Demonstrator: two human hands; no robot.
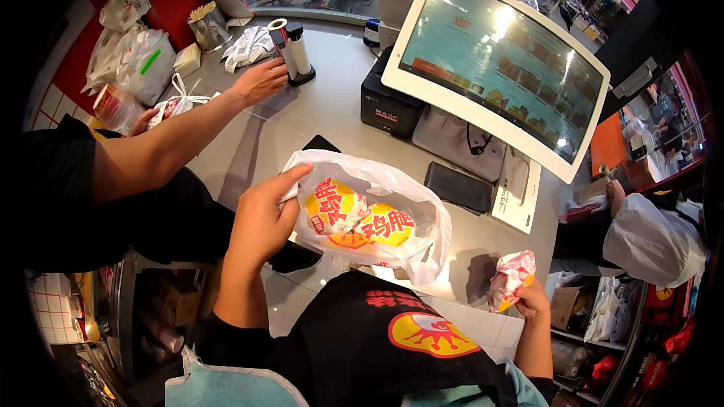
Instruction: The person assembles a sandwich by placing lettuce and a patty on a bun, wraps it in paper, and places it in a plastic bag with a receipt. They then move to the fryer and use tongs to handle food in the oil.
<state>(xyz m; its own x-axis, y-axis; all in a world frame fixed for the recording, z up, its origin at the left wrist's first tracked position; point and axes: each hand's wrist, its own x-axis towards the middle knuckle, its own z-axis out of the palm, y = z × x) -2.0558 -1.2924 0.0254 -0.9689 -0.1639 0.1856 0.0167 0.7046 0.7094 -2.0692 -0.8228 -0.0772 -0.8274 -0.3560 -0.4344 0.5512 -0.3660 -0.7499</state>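
Note:
My left hand point(263, 217) grips the rim of a white plastic carrier bag point(435, 203) at its left side, thumb and forefinger pinching the film. The bag gapes upward, and two paper-wrapped food packets point(334, 206) printed in yellow and red lie inside it. Out to the right, my right hand point(530, 298) holds another wrapped food packet point(512, 280), white with red print and some yellow. This packet is apart from the bag, near the counter's front edge.
Beyond the bag stand a touchscreen till point(498, 73) and a black receipt printer point(390, 99). A black wallet-like case point(459, 187) lies by a white box point(516, 192). At left, a co-worker's arm point(186, 124) reaches over the counter point(334, 90) to a roll holder point(297, 56). Another person point(650, 232) stands at right.

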